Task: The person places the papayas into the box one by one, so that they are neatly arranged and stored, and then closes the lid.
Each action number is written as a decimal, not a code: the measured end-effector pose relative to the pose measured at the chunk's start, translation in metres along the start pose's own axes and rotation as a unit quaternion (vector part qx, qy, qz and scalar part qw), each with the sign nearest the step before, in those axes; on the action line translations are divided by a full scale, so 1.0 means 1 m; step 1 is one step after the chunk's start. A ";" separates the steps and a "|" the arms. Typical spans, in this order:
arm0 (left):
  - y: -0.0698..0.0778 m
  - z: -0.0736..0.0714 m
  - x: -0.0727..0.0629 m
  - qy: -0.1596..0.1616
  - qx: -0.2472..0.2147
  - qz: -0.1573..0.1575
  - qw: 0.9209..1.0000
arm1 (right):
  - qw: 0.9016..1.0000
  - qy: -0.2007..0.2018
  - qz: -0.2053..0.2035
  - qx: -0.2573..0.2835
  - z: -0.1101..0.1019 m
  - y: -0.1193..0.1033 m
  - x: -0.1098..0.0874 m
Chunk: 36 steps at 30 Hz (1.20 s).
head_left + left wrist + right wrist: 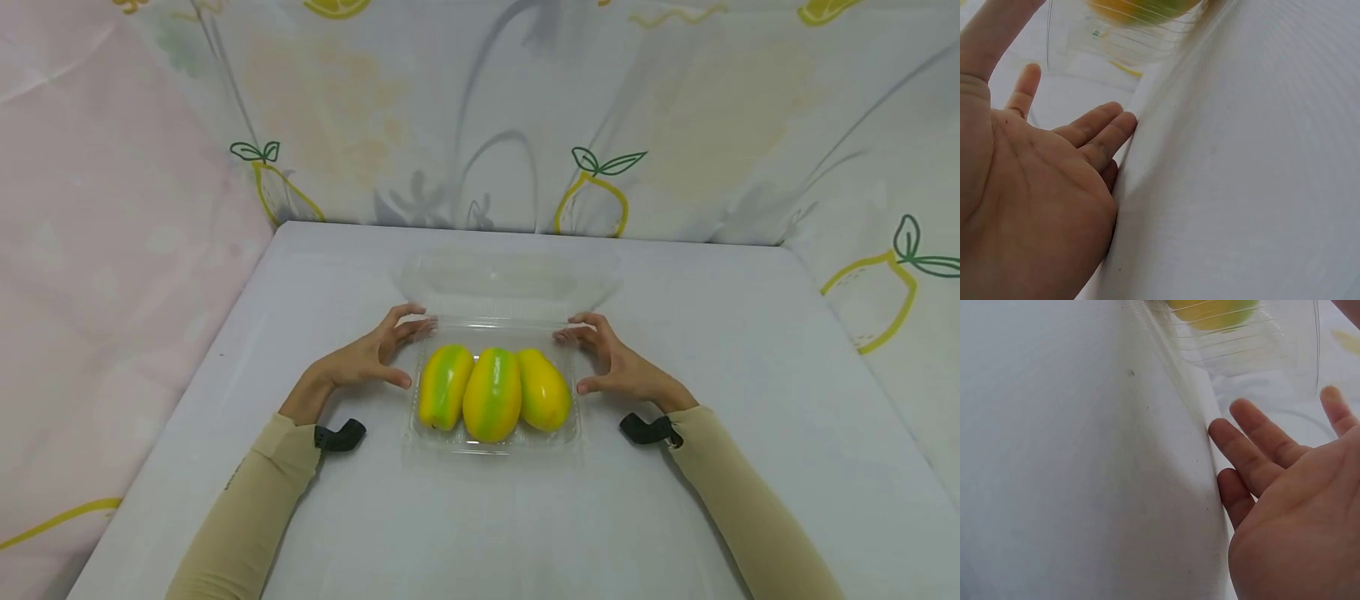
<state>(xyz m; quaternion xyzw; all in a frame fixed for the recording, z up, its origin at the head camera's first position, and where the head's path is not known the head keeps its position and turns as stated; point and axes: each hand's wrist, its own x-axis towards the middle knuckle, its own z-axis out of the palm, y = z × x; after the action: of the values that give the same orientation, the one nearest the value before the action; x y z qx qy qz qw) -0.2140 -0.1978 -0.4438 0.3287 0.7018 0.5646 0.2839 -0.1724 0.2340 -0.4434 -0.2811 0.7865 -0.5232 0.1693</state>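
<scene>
A clear plastic clamshell box [491,450] sits in the middle of the table, its lid [510,279] folded open toward the back. Inside lie three oblong yellow fruits with green streaks, papaya-like: a left one [446,387], a middle one [492,396] and a right one [543,390]. My left hand [371,354] is at the box's left side, fingertips right at the rear left corner, thumb spread toward the front. At the other side, my right hand [611,358] mirrors it near the rear right corner. Both wrist views show relaxed, spread fingers, with the ribbed box wall [1235,347] above them.
The white table [480,533] extends around the box on all sides. A cloth with lemon drawings [592,204] hangs behind its back edge, and a pink cloth [112,250] hangs at the left. Black wrist mounts [341,435] stick out at both cuffs.
</scene>
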 end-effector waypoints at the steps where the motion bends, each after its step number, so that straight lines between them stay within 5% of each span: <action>1: 0.000 0.000 0.000 0.004 -0.001 -0.007 1.000 | 1.000 -0.001 0.001 0.004 0.000 -0.001 0.000; 5: 0.000 -0.001 -0.002 0.016 0.006 -0.027 1.000 | 1.000 0.003 0.014 0.016 0.000 -0.001 -0.001; 18: 0.000 -0.001 -0.001 -0.004 -0.002 -0.016 1.000 | 0.999 -0.010 -0.013 0.044 -0.001 0.002 0.000; 28: -0.001 -0.003 -0.001 -0.023 -0.029 -0.017 0.999 | 0.998 -0.029 0.054 -0.006 -0.009 -0.002 -0.003; 36: 0.002 0.001 -0.002 -0.014 -0.018 -0.039 0.999 | 0.995 -0.075 0.054 0.041 -0.014 0.000 -0.006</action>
<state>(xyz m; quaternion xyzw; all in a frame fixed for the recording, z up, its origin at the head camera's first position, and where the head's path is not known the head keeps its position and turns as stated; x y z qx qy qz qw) -0.2116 -0.1978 -0.4417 0.3035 0.7001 0.5608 0.3213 -0.1755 0.2479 -0.4376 -0.2691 0.7636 -0.5224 0.2675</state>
